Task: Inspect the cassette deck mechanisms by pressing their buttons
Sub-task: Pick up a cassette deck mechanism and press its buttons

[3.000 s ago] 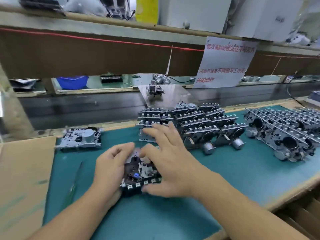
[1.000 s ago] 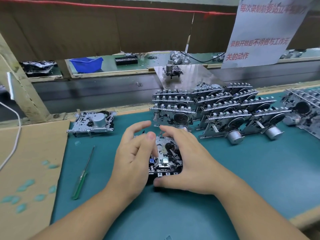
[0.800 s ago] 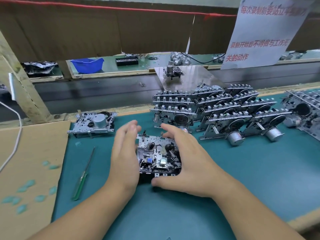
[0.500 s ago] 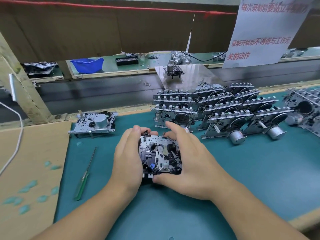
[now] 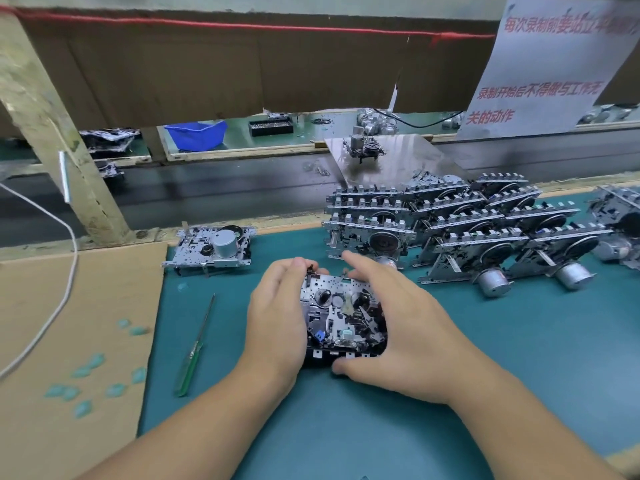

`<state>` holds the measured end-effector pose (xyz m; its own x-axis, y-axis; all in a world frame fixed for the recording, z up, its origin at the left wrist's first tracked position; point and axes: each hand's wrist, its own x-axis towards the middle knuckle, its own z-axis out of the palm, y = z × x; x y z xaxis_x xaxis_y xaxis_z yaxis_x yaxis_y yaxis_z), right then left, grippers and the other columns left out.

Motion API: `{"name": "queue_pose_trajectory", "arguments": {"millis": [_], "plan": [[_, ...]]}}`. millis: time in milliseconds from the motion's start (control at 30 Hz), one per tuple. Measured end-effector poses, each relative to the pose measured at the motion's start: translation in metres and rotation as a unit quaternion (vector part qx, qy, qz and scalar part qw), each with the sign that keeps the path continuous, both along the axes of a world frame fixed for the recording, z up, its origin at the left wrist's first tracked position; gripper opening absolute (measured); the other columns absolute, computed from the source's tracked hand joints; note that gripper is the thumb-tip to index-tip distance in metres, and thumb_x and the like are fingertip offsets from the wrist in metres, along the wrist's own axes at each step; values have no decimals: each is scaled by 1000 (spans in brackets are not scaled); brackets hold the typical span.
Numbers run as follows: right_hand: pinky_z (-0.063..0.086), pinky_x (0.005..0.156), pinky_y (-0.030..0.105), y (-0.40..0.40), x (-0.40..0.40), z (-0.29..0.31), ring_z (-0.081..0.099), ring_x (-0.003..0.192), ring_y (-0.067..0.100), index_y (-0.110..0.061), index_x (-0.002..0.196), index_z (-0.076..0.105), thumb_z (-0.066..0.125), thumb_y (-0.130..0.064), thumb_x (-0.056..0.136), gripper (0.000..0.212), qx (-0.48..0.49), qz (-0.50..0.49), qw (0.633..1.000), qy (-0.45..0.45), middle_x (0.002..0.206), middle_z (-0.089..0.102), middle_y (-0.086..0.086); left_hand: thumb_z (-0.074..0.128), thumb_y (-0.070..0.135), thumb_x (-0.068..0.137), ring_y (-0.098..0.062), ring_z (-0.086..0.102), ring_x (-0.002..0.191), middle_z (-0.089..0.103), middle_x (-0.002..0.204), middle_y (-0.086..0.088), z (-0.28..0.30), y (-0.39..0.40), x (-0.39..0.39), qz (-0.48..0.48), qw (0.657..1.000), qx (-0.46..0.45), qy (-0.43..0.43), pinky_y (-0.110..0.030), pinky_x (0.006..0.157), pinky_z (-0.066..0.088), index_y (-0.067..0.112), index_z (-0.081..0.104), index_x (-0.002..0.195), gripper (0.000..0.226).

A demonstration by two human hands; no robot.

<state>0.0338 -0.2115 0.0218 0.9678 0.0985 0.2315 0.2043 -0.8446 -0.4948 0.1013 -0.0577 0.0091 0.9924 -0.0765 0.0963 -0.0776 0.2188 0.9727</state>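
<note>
Holding the cassette deck mechanism [image 5: 343, 317] from both sides, the hands keep it on the teal mat of the counter [image 5: 519, 358], directly in front of the person. The left hand [image 5: 277, 320] curls round the left edge, fingertips over the far corner. The right hand [image 5: 401, 327] wraps the right edge, fingers over the far side and thumb under the near edge beside the button row [image 5: 341, 355]. Both hands thus grip the unit; neither is free.

Governing relation: the mechanism lies between the two hands with its long axis running left to right, and the buttons sit along the near edge, facing the person. The right thumb is the digit closest to that row, so it is judged best placed to press, with the left hand bracing the chassis against the push. Whether any button is depressed at this moment cannot be told.

Stock positions:
- One separate mechanism [image 5: 211, 249] lies flat on the mat to the far left, well apart.
- A stacked batch of mechanisms [image 5: 450, 223] leans in rows at the far right, just beyond the right-hand fingers.
- A green-handled screwdriver [image 5: 194, 348] lies on the mat to the left of the left hand, untouched.

Caution: pressing on the near edge may tip the unit unless both side grips are firm.
</note>
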Motion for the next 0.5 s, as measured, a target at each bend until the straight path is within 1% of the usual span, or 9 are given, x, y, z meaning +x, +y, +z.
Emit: {"name": "queue_pose_trajectory", "arguments": {"millis": [67, 133, 200, 267, 300, 367, 433, 500], "plan": [[34, 106, 18, -1, -1, -1, 37, 132, -9, -50, 151, 16, 82, -63, 52, 119, 12, -13, 1000, -2, 140, 41, -29, 56, 44, 86, -34, 69, 102, 75, 98, -3, 0, 1, -1, -4, 1000, 9, -18, -65, 98, 50, 25, 73, 86, 26], [35, 104, 16, -1, 0, -2, 40, 128, -9, -49, 149, 22, 83, -61, 51, 115, 21, -21, 1000, -10, 138, 45, -28, 57, 49, 82, -36, 69, 100, 74, 96, -2, 1, 1, -1, -7, 1000, 15, -26, -67, 95, 51, 24, 73, 87, 30], [35, 105, 16, 0, 1, -3, 39, 130, -10, -50, 147, 23, 83, -60, 52, 113, 22, -22, 999, -10, 139, 45, -29, 58, 49, 80, -37, 69, 101, 75, 97, -3, 0, 1, 1, -6, 1000, 17, -20, -67, 95, 51, 25, 73, 86, 29], [33, 110, 19, -2, 2, -3, 33, 134, -10, -51, 147, 22, 84, -60, 55, 111, 24, -13, 1000, 2, 142, 41, -30, 58, 41, 83, -35, 69, 103, 75, 98, -4, -2, 2, 4, 4, 1000, 14, -9, -66, 99, 49, 25, 74, 85, 23], [29, 113, 20, -3, 3, -2, 28, 138, -10, -50, 148, 22, 85, -60, 58, 111, 22, -2, 1000, 5, 146, 36, -30, 57, 38, 84, -34, 68, 105, 76, 99, -4, -3, 2, 5, 11, 1000, 13, -4, -66, 101, 48, 26, 75, 85, 22], [20, 118, 17, -10, 3, 0, 15, 144, -9, -49, 150, 22, 86, -60, 60, 112, 21, 19, 1000, 1, 154, 23, -29, 54, 39, 86, -33, 67, 108, 75, 100, -2, -5, 1, 7, 22, 1000, 19, 3, -65, 104, 46, 27, 75, 86, 24], [14, 117, 12, -17, 1, 1, 9, 147, -8, -56, 148, 17, 88, -59, 58, 115, 29, 28, 999, 8, 155, 15, -33, 52, 44, 88, -35, 67, 107, 75, 99, -1, -6, 0, 7, 31, 999, 23, 12, -66, 102, 47, 29, 74, 85, 27], [15, 116, 12, -20, 0, 2, 8, 145, -11, -65, 144, 7, 86, -59, 58, 117, 30, 39, 998, 34, 151, 14, -40, 53, 49, 88, -39, 67, 107, 75, 97, -3, -7, 0, 6, 33, 999, 16, 24, -68, 101, 48, 30, 75, 85, 29]]}}
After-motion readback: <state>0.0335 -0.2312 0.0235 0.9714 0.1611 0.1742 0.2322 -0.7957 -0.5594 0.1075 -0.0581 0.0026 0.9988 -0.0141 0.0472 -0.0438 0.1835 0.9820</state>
